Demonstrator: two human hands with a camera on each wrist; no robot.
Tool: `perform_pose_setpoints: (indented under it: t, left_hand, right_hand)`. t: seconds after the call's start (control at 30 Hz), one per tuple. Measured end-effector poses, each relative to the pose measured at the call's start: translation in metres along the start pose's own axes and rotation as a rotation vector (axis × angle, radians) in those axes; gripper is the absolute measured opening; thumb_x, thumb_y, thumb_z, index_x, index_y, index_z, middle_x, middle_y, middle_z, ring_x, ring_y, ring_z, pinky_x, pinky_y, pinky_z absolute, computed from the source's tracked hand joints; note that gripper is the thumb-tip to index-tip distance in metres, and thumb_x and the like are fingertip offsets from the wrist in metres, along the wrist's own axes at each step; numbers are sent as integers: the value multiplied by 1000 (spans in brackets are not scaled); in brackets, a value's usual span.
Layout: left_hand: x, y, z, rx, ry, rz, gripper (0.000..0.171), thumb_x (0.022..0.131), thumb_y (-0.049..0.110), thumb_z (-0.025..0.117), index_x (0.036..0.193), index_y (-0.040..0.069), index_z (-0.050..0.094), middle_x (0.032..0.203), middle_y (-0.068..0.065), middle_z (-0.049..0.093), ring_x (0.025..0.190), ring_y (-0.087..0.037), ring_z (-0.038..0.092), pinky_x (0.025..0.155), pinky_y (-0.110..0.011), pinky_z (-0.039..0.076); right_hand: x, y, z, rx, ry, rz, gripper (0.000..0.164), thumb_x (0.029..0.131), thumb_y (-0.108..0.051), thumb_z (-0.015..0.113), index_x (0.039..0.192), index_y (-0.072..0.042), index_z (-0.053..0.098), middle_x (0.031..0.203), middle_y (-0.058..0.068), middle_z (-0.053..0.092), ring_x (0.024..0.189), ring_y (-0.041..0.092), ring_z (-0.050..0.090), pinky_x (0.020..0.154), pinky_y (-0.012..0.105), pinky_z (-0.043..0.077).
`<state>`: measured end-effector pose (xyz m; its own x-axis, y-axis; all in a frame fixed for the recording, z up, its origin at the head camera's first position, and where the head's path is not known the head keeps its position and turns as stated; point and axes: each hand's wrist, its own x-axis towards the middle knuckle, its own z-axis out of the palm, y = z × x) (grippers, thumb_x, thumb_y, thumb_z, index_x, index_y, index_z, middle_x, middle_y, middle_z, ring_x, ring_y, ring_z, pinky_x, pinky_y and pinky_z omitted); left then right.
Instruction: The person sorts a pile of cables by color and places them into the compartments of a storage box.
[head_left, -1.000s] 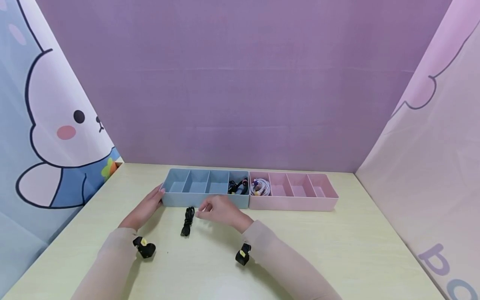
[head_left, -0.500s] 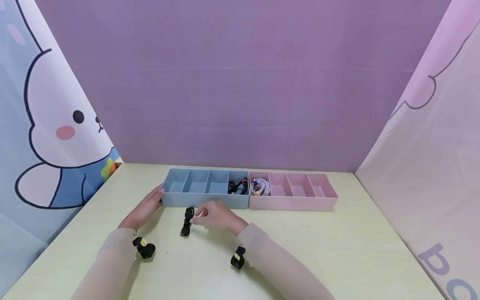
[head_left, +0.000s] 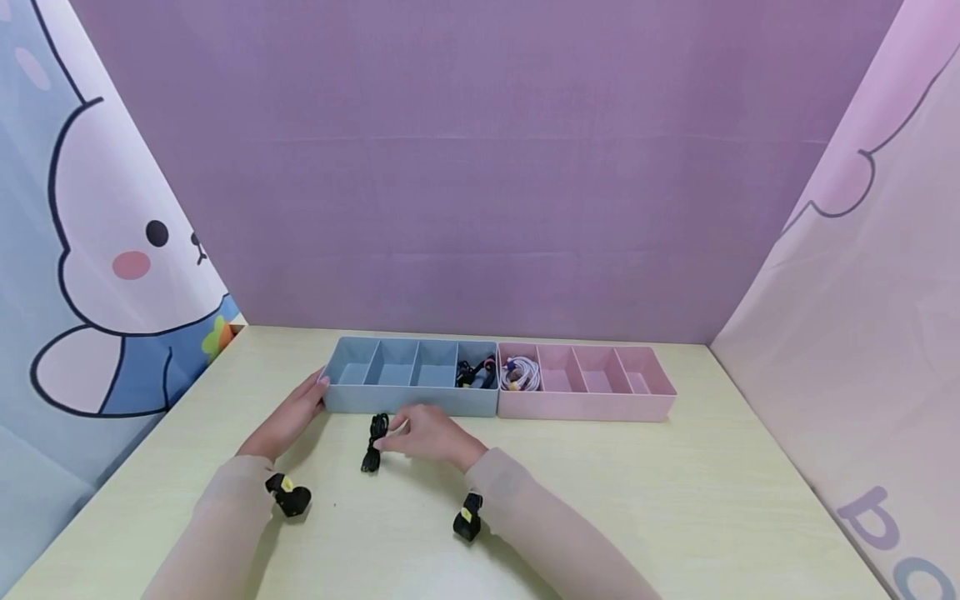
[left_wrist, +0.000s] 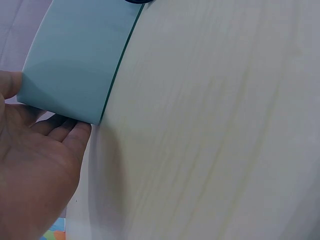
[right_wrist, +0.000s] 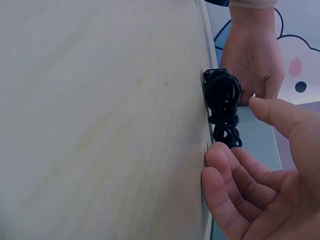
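Observation:
A bundled black cable (head_left: 373,446) lies on the table before the blue divided box (head_left: 412,401). My right hand (head_left: 431,433) is at the bundle's right side, fingers bent. In the right wrist view, thumb and fingers stand apart near the cable (right_wrist: 223,97), and nothing is gripped between them. My left hand (head_left: 288,421) rests against the left end of the blue box. The left wrist view shows its fingers touching the end wall and its thumb by the upper corner of the box (left_wrist: 80,60).
A pink divided box (head_left: 588,407) adjoins the blue one on the right. Its leftmost compartment holds a coiled white cable (head_left: 521,374). Dark cables (head_left: 477,373) lie in the blue box's rightmost compartment. A purple backdrop (head_left: 480,183) rises behind the pale wooden table (head_left: 675,517).
My right hand has moved left and slightly toward me, up to the black cable. The left hand, both boxes and the cable have stayed in place.

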<state>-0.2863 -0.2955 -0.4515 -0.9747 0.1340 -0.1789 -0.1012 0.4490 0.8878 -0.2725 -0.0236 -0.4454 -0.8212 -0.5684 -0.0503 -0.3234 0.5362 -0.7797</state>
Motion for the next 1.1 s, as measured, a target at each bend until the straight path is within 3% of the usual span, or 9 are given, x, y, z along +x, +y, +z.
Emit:
perform_pose_setpoints:
  t: [0.37,0.63,0.73,0.8,0.9,1.0,1.1]
  left_hand:
    - [1,0,0,14,10,-4,73,107,55,22,161,15,-7,167,-17,-8,151,-40,1,121,-55,15]
    - [0,2,1,7,6,-16,74,106,57,22,161,18,-8,167,-16,-8,151,-40,1,120,-57,15]
    - [0,2,1,6,6,-14,74,106,58,23,161,18,-8,167,-16,-8,151,-40,1,120,-57,15]
    - [0,2,1,7,6,-14,75,106,59,22,161,19,-8,167,-16,-8,151,-40,1,120,-57,15]
    - [-1,2,1,7,6,-6,75,106,59,22,161,18,-8,167,-16,-8,151,-41,1,120,-56,15]
    - [-1,2,1,3,6,3,75,106,58,22,161,17,-7,166,-17,-7,151,-41,1,120,-56,15]
    - [-1,2,1,7,4,4,76,106,59,22,161,16,-7,166,-17,-7,151,-41,1,120,-56,15]
  right_hand:
    - [8,-5,7,-84,24,41,51,85,-50,76,115,-9,70,104,-3,67,79,7,57,69,23,52]
    - [13,-8,14,-106,27,62,48,84,-49,78,113,-12,70,105,-7,66,82,7,55,71,22,50]
    - [13,-9,16,-101,27,62,35,85,-46,79,100,-14,73,83,-9,62,65,6,48,59,21,44]
    - [13,-10,16,-95,18,59,29,86,-43,79,81,-15,73,63,-10,51,52,6,37,50,21,36]
    - [12,-10,16,-86,3,53,42,88,-40,77,57,-17,61,47,-9,29,43,7,21,43,23,21]
    - [11,-10,16,-81,-8,52,51,90,-39,76,51,-15,54,44,-9,24,42,7,17,42,23,16]
    - [10,-10,15,-80,-9,52,44,90,-38,76,55,-16,61,44,-10,31,41,7,21,41,23,19]
